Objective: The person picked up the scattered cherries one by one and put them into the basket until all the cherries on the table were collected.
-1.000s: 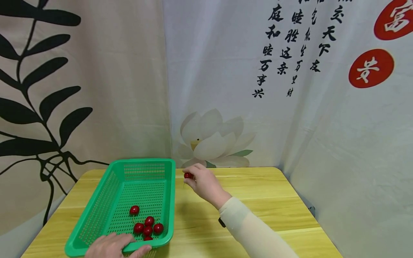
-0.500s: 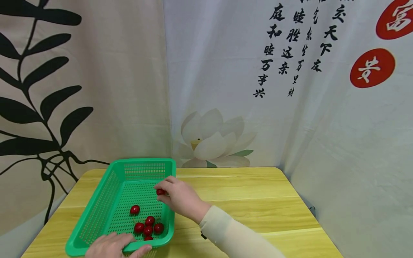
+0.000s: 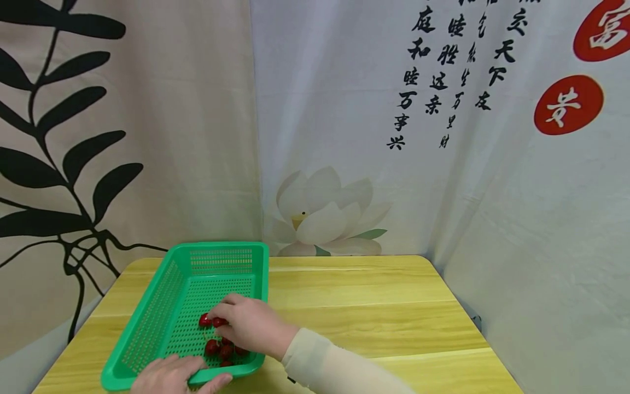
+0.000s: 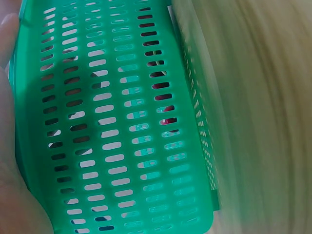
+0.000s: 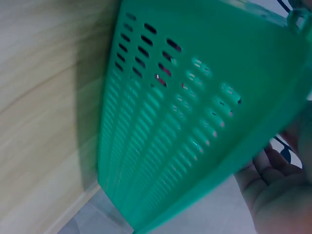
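A green plastic basket (image 3: 147, 306) with slotted walls sits on the wooden table. My left hand (image 3: 167, 376) grips its near rim, the thumb outside and the fingers over the edge; in the left wrist view part of that hand (image 4: 7, 146) lies along the rim. Inside the basket, my right hand (image 3: 253, 325) pinches a dark red cherry (image 3: 219, 322) just above the floor. Right beside it lies another cherry (image 3: 204, 320). Several more cherries (image 3: 212, 347) cluster near the front wall, partly covered by the right hand. In the right wrist view, the basket wall hides the held cherry.
The wooden tabletop (image 3: 369, 306) stretches to the right of the basket. Behind the table hangs a pale curtain (image 3: 334, 126) printed with a lotus, dark leaves and writing.
My right hand has carried its cherry from above the table, right of the basket, leftward over the rim and down toward the other cherries. The left hand stays on the rim.
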Tool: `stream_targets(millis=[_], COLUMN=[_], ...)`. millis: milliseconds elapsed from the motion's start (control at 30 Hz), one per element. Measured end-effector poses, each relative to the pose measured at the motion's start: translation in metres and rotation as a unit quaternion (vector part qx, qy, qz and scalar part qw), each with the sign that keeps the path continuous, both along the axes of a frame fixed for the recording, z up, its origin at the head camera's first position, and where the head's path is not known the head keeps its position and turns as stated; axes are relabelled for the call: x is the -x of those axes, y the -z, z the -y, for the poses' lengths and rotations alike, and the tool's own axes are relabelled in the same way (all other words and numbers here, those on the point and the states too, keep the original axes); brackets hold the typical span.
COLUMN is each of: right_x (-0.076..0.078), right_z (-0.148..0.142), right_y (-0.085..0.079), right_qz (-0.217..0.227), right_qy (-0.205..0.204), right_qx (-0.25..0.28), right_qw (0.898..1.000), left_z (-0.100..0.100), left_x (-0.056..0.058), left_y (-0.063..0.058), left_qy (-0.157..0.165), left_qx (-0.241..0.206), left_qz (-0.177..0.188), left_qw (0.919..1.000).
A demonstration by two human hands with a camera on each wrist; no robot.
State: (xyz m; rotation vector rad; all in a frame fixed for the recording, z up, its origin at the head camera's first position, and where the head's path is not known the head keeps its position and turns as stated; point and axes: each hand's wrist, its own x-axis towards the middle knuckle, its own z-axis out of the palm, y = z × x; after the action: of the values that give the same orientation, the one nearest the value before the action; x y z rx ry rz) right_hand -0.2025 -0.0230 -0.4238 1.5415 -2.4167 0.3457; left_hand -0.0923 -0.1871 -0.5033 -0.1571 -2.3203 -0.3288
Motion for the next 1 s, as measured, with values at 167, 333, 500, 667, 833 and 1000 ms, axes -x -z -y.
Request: stream_targets(millis=[167,333,500,667,833,1000], right_x=[-0.003,-0.002,0.002,0.005,0.006,0.007], right_z=[0.007,0.009,0.011,0.013,0.016,0.02], right_y=[0.007,0.012,0.019,0.024,0.025,0.025], right_qz=[-0.003,-0.002,-0.007,-0.012,-0.002,0.016], right_qy=[0.01,0.024,0.035,0.047,0.058,0.06], right_qx=[-0.023,-0.041,-0.053,-0.073,-0.103,-0.138], right_qw=[1.0,0.999,0.998,0.996,0.993,0.988], left_z=[-0.007,-0.014,-0.012,-0.004,0.001,0.001], left_x=[-0.005,-0.011,-0.009,-0.002,0.003,0.003], left_y=[-0.016,-0.03,-0.024,-0.004,0.009,0.009], left_qy=[0.007,0.004,0.004,0.006,-0.003,-0.006], left_qx=[0.001,-0.002,-0.008,-0.012,-0.01,-0.012], left_qz=[-0.038,-0.025,-0.028,-0.032,-0.015,-0.01], left_qw=[0.9992,0.9997,0.9996,0.9994,0.9998,0.9999])
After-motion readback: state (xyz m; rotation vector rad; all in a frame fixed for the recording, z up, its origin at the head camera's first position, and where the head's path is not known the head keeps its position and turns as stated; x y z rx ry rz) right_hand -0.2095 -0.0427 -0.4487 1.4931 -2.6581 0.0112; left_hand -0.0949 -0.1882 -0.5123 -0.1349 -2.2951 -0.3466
